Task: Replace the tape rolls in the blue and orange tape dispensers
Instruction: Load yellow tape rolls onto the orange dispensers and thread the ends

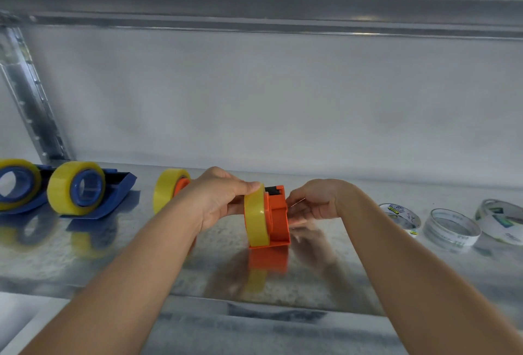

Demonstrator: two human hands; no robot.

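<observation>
Left hand: the left hand [218,199] has its fingers [249,186] curled over the glossy yellow tape roll [255,217], grasping it on the boxy orange plastic dispenser [276,217].
Right hand: the right hand [314,203] pinches at the dispenser's far side; what its fingertips hold is too blurred to tell.
Risk: the roll could seat crooked, or the light dispenser skid on the slick, mirror-like metal shelf [339,278] if pushed sideways.
Left of the fingers: a second orange dispenser [172,187] and two blue wedge-shaped dispensers [85,193], all carrying yellow rolls.
Right of the fingers: three nearly spent clear rolls [450,226] with printed cores.

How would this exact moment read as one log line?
left hand: grips yellow tape roll | right hand: holds orange dispenser | shelf
</observation>
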